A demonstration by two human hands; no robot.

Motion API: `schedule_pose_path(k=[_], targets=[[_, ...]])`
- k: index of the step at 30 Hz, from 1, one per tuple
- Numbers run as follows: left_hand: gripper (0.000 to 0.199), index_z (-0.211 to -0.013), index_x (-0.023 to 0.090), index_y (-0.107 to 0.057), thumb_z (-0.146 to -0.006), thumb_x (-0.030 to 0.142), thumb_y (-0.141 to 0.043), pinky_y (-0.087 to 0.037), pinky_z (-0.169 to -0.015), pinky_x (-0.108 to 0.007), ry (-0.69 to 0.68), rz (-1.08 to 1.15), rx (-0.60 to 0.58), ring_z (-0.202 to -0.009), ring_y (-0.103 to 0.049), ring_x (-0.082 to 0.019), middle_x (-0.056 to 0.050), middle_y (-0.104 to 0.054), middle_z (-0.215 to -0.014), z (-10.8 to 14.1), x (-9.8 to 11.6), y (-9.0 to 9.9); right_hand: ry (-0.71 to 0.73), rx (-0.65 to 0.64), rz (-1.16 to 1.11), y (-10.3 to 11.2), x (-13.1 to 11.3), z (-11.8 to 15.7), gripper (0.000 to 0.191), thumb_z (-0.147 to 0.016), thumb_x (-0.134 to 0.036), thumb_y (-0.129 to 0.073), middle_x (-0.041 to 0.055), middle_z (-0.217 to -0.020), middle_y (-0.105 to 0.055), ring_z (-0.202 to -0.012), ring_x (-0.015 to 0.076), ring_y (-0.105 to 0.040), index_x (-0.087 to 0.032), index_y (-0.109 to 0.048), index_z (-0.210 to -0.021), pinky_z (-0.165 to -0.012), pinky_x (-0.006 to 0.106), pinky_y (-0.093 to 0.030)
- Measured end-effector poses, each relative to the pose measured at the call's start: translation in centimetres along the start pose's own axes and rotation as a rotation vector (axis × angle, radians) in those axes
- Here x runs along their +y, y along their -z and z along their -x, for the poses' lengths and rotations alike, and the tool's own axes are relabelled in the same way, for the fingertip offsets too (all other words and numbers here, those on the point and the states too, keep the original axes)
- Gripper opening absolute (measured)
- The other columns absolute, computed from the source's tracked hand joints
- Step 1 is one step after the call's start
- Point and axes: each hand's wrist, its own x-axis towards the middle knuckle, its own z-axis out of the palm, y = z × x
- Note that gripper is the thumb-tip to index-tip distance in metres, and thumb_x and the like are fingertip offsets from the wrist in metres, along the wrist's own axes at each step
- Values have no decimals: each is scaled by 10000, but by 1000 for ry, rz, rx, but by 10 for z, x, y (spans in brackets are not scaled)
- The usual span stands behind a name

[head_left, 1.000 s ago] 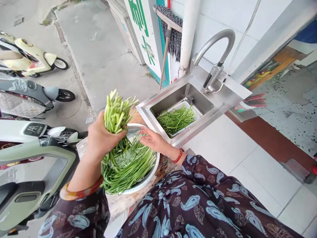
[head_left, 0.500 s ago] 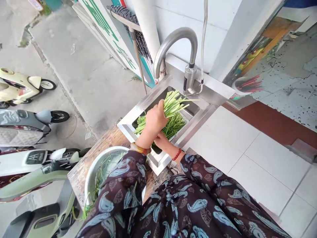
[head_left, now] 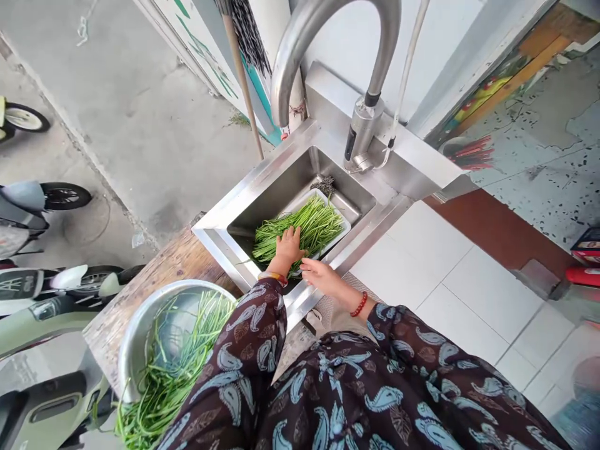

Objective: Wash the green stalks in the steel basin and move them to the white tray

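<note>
A white tray (head_left: 347, 226) sits in the steel sink (head_left: 265, 200), filled with long, thin green vegetable stalks (head_left: 321, 220) lying mostly side by side. Flat on top of the stalks, toward the near end, rests my left hand (head_left: 287, 250), its fingers apart. My right hand (head_left: 322, 276) is stretched out by the sink's near rim, fingers extended toward the stalks and close to my left hand. Nothing shows in its grasp. More loose green stalks (head_left: 164, 387) hang over the edge of a metal basin (head_left: 129, 340) at the lower left.
A curved faucet (head_left: 328, 9) rises over the sink's far side. A dark scouring pad (head_left: 324, 185) lies in the sink's far corner. The basin stands on a wooden slab (head_left: 169, 265). A mop handle (head_left: 244, 81) leans behind, and parked scooters (head_left: 47, 350) line the left.
My left hand has let go of a bunch of stalks, which now lies in the tray. My right hand has drawn out to the right from under it. The view has moved closer.
</note>
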Motion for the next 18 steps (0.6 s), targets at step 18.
schedule_pose_path(k=[18], targets=[[641, -1551, 190, -413, -934, 329, -515, -491, -999, -437, 161, 276, 262, -1190, -643, -337, -174, -672, -1308, -69, -20, -4, 124, 173, 901, 156, -95, -107, 321, -940, -260, -545, 102, -1087, -782, -945, 206, -724, -165, -739, -1178, -891, 360, -561]])
